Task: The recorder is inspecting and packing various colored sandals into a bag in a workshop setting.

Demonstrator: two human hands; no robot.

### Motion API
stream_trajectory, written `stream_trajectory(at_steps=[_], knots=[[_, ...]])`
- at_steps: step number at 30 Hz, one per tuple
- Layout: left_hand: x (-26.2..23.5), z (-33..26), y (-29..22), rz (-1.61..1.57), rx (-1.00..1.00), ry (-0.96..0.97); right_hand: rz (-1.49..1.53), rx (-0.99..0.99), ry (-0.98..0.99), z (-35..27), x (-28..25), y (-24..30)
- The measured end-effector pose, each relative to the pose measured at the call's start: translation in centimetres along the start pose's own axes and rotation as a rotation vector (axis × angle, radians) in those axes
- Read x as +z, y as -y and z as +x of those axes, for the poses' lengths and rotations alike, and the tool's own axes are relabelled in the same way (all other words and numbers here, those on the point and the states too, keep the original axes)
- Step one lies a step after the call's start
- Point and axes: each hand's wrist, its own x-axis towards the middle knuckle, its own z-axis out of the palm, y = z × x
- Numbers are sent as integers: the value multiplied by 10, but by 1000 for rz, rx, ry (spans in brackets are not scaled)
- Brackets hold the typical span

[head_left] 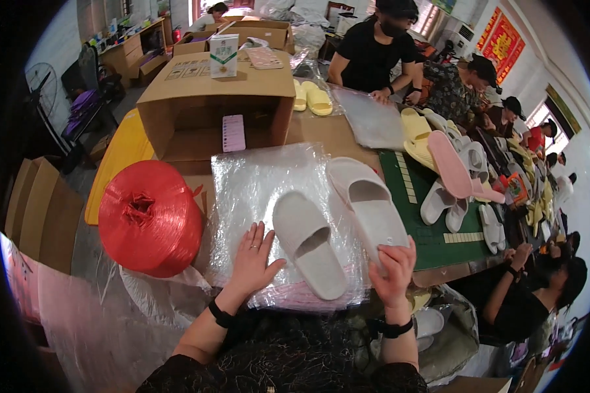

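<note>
A stack of clear plastic bags (242, 187) lies on the table before me. My left hand (250, 261) rests flat on it, fingers stretched out and holding nothing. Just right of those fingers, one light grey slipper (301, 226) lies sole-down on the bags, its toe opening towards me. My right hand (393, 270) is closed on the heel end of another grey slipper (377, 219), with the thumb and fingers bent round its edge. This second slipper slants over the right border of the bags. Its underside is hidden.
A big roll of red plastic twine (147, 219) stands left. Behind the bags is an open carton (216, 108) with a phone (233, 133) in it. Yellow slippers (318, 98), a pink slipper (449, 164) and a green cutting mat (406, 229) lie further right, near several people.
</note>
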Motion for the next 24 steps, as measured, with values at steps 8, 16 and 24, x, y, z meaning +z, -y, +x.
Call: stream_trajectory(at_steps=[8,16,24], knots=[[-1,1,-1,20,25,-54,141,189,380,-38,35,-27],[2,-1,2,40,22,-50,103,402,539,4,60,-15],[7,1,3,46,71,-108,92,385,609,17,121,-47]])
